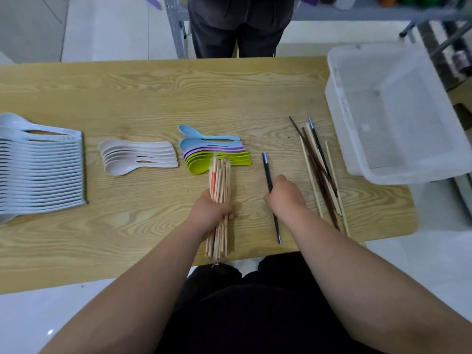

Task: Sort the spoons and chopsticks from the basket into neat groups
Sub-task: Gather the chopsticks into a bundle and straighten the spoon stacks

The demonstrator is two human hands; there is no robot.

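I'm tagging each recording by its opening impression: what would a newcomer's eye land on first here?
Centre front, the left hand grips a thick bundle of pale wooden chopsticks, while the right hand holds one black chopstick. At the far left of the table lies a long, tightly nested row of pale blue spoons. A white basket sits at the right edge, beside a loose pile of mixed chopsticks.
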